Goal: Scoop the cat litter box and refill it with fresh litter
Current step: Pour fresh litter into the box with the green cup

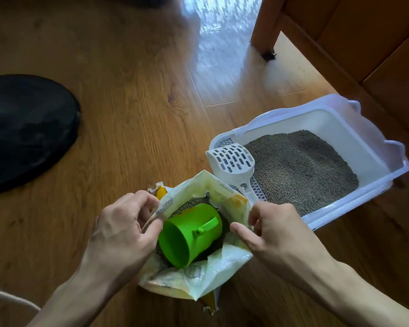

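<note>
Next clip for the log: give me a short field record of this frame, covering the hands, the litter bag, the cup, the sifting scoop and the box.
left hand: pinches the left edge of the bag mouth
right hand: grips the right edge of the bag mouth
yellow-and-white plastic litter bag: on the wooden floor, mouth held open
green plastic cup with handle: lies on its side inside the bag, on grey litter
white slotted plastic scoop: propped at the box's near-left corner
white plastic litter box: holds grey litter

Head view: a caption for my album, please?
Both hands spread a litter bag holding a green cup, beside the box.
</note>
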The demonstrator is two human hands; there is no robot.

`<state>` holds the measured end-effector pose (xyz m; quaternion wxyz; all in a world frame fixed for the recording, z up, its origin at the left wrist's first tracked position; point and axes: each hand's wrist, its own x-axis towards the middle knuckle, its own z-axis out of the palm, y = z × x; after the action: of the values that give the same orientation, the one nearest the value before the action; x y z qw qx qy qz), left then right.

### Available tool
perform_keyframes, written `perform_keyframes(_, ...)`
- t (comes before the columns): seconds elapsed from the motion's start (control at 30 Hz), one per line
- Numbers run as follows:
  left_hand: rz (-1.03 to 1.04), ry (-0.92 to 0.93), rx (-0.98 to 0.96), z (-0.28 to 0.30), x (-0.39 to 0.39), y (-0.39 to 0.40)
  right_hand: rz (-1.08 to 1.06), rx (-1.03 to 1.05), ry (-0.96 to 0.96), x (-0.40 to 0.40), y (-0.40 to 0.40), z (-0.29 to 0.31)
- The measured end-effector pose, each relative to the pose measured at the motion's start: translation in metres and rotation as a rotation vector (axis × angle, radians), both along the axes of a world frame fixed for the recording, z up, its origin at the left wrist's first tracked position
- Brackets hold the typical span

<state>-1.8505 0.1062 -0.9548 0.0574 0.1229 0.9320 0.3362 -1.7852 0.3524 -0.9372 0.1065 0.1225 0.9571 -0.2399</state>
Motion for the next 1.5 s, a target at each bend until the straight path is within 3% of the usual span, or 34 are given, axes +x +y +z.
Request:
perform_keyframes(0.1, 0.020, 0.011, -0.025, 0.000, 0.000, -0.001, -0.033, 0.049, -0.319, -0.001, -0.001, 0.004)
perform_keyframes(0.2, 0.014, 0.010, -0.039, 0.002, 0.001, -0.001, -0.152, -0.312, -0.463, 0.007, -0.005, -0.003)
perform_keyframes(0.27, 0.006, 0.007, -0.061, 0.003, 0.001, -0.003, -0.225, -0.463, -0.448, 0.012, -0.009, -0.015)
perform_keyframes(0.4, 0.011, -0.060, -0.276, 0.001, 0.001, -0.007, -0.249, -0.494, -0.373, 0.013, -0.021, -0.026)
perform_keyframes(0.47, 0.014, -0.077, -0.292, -0.001, -0.001, -0.009, -0.240, -0.512, -0.332, 0.011, -0.022, -0.024)
perform_keyframes(0.6, -0.016, -0.038, -0.164, 0.014, 0.001, -0.012, -0.058, -0.423, -0.209, 0.008, -0.017, -0.004)
perform_keyframes(0.73, 0.083, -0.015, -0.024, 0.015, -0.003, -0.020, 0.040, -0.369, -0.132, 0.004, -0.003, 0.010)
perform_keyframes(1.03, 0.085, -0.067, -0.153, 0.004, -0.004, -0.022, -0.007, -0.225, -0.186, 0.007, 0.007, -0.007)
perform_keyframes(1.3, -0.021, -0.087, -0.511, 0.023, -0.005, -0.001, -0.088, -0.064, -0.075, -0.007, 0.003, -0.013)
perform_keyframes(1.4, -0.042, -0.145, -0.525, 0.019, -0.002, 0.001, 0.000, 0.012, -0.160, 0.001, 0.000, -0.020)
perform_keyframes(1.5, -0.027, -0.232, -0.411, 0.008, 0.000, -0.010, 0.040, 0.030, -0.193, 0.011, 0.001, -0.022)
